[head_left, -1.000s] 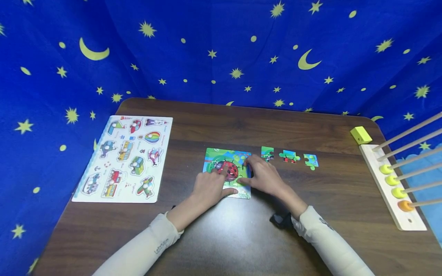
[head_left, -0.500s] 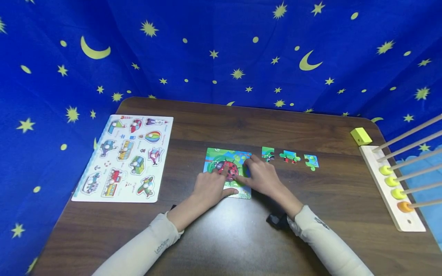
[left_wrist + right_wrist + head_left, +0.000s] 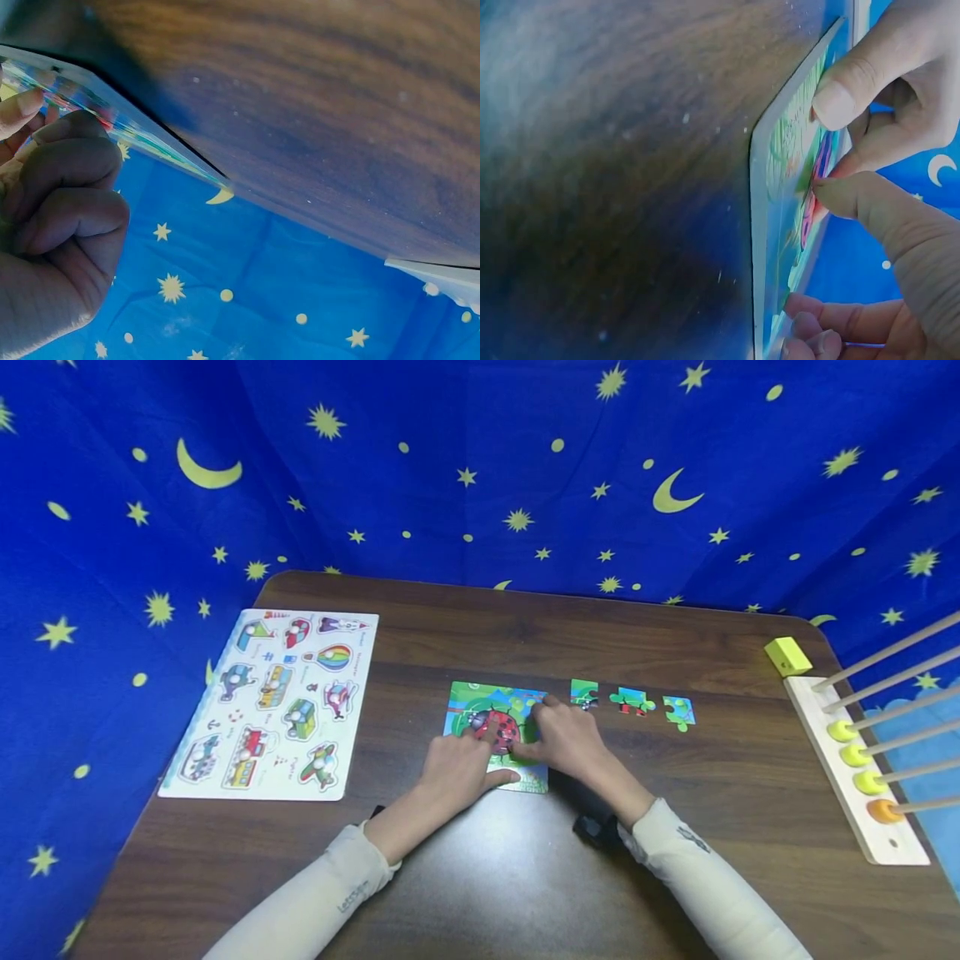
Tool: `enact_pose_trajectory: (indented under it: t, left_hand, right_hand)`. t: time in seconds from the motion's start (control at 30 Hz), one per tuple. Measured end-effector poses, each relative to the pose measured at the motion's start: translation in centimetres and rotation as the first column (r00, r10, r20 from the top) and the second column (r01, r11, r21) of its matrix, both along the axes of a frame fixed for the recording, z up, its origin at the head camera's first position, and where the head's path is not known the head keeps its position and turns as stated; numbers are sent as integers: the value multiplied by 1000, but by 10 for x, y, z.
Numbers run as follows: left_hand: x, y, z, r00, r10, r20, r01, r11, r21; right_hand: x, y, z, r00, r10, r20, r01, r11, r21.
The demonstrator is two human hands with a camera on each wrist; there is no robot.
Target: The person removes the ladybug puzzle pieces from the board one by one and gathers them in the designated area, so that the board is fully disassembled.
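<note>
Ladybird puzzle (image 3: 508,725), head view: a picture puzzle lies flat near the middle of the desk (image 3: 510,893), well apart from its left and right edges. The left hand (image 3: 453,767) rests on the puzzle, the index finger extended onto the printed ladybird and the thumb stretched out above the near edge. The right hand (image 3: 567,735) spans the puzzle's right margin, its thumb pointing towards the ladybird; neither hand is seen closed around anything. Beyond the right hand, towards the desk's right edge, three loose pieces (image 3: 632,697) lie in a row, apart from one another. A white picture board (image 3: 292,789) lies along the desk's left edge. Along the right edge lies a pale wooden base (image 3: 840,768) with rods (image 3: 892,647), three yellow beads (image 3: 853,754) and one orange bead (image 3: 883,812); a yellow block (image 3: 787,656) sits at its far end, near the desk's far right corner. Blue cloth (image 3: 420,468) with moons and stars hangs behind the far edge.

Left wrist view: several fingers are bent beside the puzzle, which appears nearly edge-on.

Right wrist view: the right thumb touches the ladybird, with other fingertips of that hand at the puzzle's margin; the left thumb presses on the printed surface.
</note>
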State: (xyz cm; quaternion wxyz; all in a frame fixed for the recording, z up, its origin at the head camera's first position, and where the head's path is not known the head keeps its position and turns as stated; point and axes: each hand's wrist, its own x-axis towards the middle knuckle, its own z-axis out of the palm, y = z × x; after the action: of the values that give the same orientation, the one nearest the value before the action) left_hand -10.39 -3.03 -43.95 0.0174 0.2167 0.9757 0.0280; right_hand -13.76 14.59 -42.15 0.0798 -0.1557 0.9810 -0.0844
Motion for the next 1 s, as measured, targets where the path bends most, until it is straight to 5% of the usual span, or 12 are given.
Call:
enact_pose_trajectory:
  t: [0.33,1.0]
  left_hand:
    - [1,0,0,1000,6,-1,-6,1000,-2]
    - [0,-1,-1,1000,-10,-12,10,1000,-3]
  right_hand:
    - [7,-7,4,996,-71,-46,75,992,102]
    - [14,-10,0,968,-247,40,250,959,-131]
